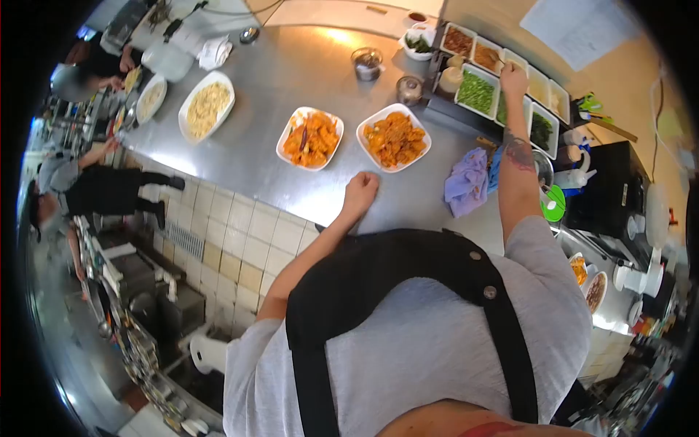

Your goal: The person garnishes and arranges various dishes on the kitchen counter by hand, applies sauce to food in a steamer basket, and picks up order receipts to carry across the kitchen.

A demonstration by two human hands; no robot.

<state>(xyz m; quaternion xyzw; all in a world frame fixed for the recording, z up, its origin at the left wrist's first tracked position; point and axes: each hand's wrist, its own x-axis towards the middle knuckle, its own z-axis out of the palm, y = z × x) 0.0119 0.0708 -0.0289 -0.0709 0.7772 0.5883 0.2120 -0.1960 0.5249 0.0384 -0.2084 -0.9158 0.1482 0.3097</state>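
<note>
My left hand (362, 192) rests as a closed fist at the near edge of the steel counter, with nothing visible in it. Just beyond it stand two square white bowls of orange-sauced fried pieces, a left bowl (280, 149) and a right bowl (362, 137). My right hand (513, 78) is over the rack of topping containers, its fingers curled down by a container of brown topping (486, 55). What its fingertips hold, if anything, is hidden. Chopped green onion (477, 92) fills a container to the left of my right wrist.
A purple cloth (467, 183) lies beside my right forearm. Glass jars (366, 64) and a bowl of dark greens (418, 44) stand farther back. An oval dish of pale food (208, 109) sits to the left. Co-workers (95, 186) are at the far left.
</note>
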